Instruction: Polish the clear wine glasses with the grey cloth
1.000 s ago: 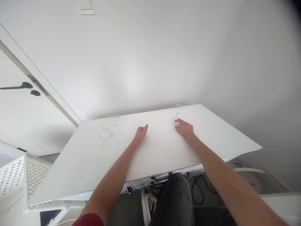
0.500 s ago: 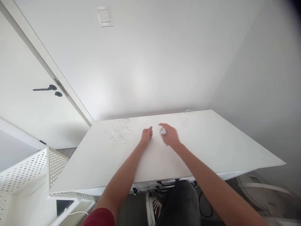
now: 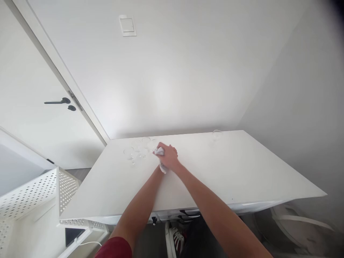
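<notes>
My right hand [image 3: 170, 156] is closed on a white cloth [image 3: 160, 151], whose loose end hangs below the palm. It crosses in front of my left hand [image 3: 175, 150], hiding most of it. Only curled fingers of the left hand show past the right one, and I cannot make out what they hold, if anything. Just left of both hands, several clear glasses stand grouped on the white tabletop, among them a front-left glass [image 3: 128, 154] and a back glass [image 3: 146, 142]. A faint clear rim shows right beside the cloth.
Another clear glass [image 3: 217, 134] is near the back edge of the white cabinet top [image 3: 242, 168]. Behind it rises a wall with a light switch [image 3: 127, 25]. A door with a black handle [image 3: 57, 101] and a perforated white shelf [image 3: 32, 186] are at left.
My right hand has swung left with the cloth, from apart from my left hand to across it. My left hand was in plain view as a fist. The camera view has shifted slightly.
</notes>
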`<action>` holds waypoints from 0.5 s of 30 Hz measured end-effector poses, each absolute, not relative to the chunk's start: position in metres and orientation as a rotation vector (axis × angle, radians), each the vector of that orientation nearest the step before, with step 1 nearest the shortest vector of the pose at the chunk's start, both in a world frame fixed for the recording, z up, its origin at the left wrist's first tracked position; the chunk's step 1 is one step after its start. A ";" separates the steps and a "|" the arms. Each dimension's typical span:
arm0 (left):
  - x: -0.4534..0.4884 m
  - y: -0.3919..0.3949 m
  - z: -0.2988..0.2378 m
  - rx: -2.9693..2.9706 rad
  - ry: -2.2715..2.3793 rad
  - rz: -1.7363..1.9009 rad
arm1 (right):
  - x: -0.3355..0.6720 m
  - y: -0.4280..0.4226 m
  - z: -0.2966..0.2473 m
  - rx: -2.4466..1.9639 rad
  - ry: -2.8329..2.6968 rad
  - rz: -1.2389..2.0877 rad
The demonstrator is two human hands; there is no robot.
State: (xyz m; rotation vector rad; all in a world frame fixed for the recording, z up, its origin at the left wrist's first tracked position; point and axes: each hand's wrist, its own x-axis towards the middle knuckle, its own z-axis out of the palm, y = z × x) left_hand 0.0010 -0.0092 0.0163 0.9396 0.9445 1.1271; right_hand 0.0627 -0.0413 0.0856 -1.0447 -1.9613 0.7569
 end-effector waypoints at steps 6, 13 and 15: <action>-0.005 -0.019 0.018 0.847 0.718 0.897 | 0.166 -0.026 0.076 -0.823 -1.663 1.216; -0.016 -0.029 0.011 1.027 0.497 0.814 | 0.204 -0.033 0.045 -0.862 -1.546 1.340; -0.016 -0.030 0.011 1.079 0.570 0.913 | 0.202 -0.032 0.033 -0.861 -1.249 1.403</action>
